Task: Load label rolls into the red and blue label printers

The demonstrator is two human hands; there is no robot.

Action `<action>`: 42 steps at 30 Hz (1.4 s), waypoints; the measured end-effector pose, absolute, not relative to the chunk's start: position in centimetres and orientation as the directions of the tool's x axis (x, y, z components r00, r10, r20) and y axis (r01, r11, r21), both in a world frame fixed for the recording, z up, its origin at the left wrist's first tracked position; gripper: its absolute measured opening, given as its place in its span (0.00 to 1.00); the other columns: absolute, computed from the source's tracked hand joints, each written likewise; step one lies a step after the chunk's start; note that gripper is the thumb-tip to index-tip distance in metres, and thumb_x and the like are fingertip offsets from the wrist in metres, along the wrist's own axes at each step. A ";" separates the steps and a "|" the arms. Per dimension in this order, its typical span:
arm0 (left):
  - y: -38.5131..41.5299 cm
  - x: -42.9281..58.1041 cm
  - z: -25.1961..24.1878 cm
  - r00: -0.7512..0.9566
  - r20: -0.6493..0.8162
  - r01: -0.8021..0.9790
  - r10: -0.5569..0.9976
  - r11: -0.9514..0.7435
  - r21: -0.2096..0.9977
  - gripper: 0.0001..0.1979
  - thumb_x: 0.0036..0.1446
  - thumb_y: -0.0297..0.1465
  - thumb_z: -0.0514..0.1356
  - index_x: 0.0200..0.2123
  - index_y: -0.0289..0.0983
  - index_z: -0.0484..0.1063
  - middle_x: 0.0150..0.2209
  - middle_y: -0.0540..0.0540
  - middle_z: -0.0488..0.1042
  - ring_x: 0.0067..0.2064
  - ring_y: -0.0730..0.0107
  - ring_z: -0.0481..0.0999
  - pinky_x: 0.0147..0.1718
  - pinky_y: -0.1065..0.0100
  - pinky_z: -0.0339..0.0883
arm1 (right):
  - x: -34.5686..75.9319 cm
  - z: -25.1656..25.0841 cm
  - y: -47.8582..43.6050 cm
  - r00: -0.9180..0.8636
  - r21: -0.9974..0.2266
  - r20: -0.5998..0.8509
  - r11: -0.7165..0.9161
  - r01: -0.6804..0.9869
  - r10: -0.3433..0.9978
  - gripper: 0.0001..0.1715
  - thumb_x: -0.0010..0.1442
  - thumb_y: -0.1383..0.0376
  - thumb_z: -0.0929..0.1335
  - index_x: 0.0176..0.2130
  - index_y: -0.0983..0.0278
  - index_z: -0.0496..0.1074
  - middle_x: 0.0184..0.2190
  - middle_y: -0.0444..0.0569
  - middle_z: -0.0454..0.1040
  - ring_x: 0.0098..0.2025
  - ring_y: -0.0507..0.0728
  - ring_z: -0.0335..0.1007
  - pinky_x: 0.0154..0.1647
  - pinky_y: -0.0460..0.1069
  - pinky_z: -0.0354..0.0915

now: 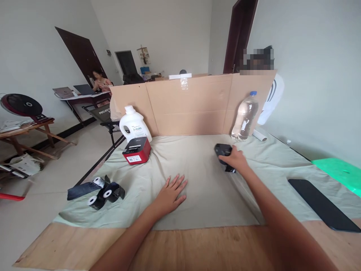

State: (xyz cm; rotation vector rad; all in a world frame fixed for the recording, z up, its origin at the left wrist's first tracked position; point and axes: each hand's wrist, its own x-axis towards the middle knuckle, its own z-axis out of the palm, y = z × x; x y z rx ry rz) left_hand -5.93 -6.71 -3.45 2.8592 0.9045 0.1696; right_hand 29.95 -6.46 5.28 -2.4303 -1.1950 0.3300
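Note:
My right hand (236,160) is closed around a small black device (222,151) lying on the pale green cloth (197,188), right of the middle. My left hand (170,194) rests flat on the cloth with its fingers spread, holding nothing. A red and black label printer (137,150) stands further back on the left. Three rolls in dark wrapping (101,192) lie near the cloth's left edge.
A white jug (134,126) and a clear water bottle (244,116) stand against a cardboard screen (191,105) at the back. A black phone (321,205) lies at the right, a green object (341,171) beyond it. One person stands behind the screen, another sits at a far desk.

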 end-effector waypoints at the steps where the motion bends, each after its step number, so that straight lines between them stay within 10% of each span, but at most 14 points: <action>1: -6.9 -6.1 -3.7 0.819 0.062 0.555 0.571 -0.815 0.168 0.30 0.71 0.45 0.44 0.72 0.47 0.46 0.74 0.47 0.44 0.74 0.56 0.42 0.69 0.44 0.39 | 27.3 5.4 -6.2 0.572 -0.467 -0.023 -0.514 0.719 0.820 0.57 0.50 0.43 0.71 0.67 0.64 0.50 0.56 0.66 0.64 0.54 0.71 0.70 0.50 0.57 0.67; 20: -7.6 -6.8 -2.9 0.811 0.018 0.565 0.585 -0.790 0.239 0.30 0.70 0.47 0.44 0.72 0.46 0.49 0.74 0.46 0.44 0.74 0.54 0.43 0.69 0.43 0.39 | 15.3 5.0 -3.5 0.409 -0.420 -0.208 -0.459 0.783 0.888 0.69 0.53 0.42 0.70 0.72 0.69 0.33 0.57 0.72 0.65 0.57 0.76 0.68 0.49 0.65 0.67; 27: -7.2 -6.8 -1.3 0.779 0.068 0.563 0.624 -0.742 0.363 0.25 0.66 0.41 0.54 0.64 0.43 0.66 0.68 0.43 0.61 0.69 0.53 0.60 0.68 0.48 0.50 | 19.6 4.5 -6.6 0.087 -0.751 -0.410 -0.390 0.532 0.908 0.40 0.63 0.52 0.67 0.66 0.65 0.52 0.36 0.55 0.81 0.27 0.58 0.78 0.24 0.47 0.64; 33: -0.6 -3.5 1.5 0.549 -0.015 0.527 0.836 -0.332 0.783 0.13 0.61 0.39 0.58 0.43 0.40 0.78 0.38 0.45 0.82 0.38 0.65 0.80 0.40 0.67 0.72 | 21.5 4.3 -5.1 0.074 -0.742 -0.442 -0.411 0.529 0.894 0.30 0.66 0.56 0.64 0.61 0.68 0.60 0.29 0.51 0.81 0.17 0.53 0.71 0.20 0.46 0.60; 37: 4.8 0.6 1.5 0.396 -0.288 0.466 0.872 0.079 0.881 0.17 0.56 0.37 0.63 0.46 0.33 0.73 0.31 0.45 0.79 0.24 0.73 0.74 0.21 0.74 0.60 | 22.1 3.8 -3.2 0.109 -0.697 -0.328 -0.319 0.643 0.938 0.21 0.68 0.61 0.59 0.53 0.70 0.68 0.24 0.48 0.79 0.17 0.52 0.68 0.26 0.47 0.63; 42: 7.5 2.6 0.1 0.412 -0.374 0.444 0.831 0.175 0.879 0.15 0.55 0.37 0.62 0.41 0.32 0.74 0.27 0.46 0.76 0.19 0.79 0.67 0.16 0.76 0.49 | 22.3 2.0 -2.6 0.103 -0.716 -0.267 -0.269 0.644 0.958 0.21 0.70 0.61 0.55 0.45 0.67 0.71 0.24 0.47 0.76 0.18 0.52 0.64 0.26 0.47 0.62</action>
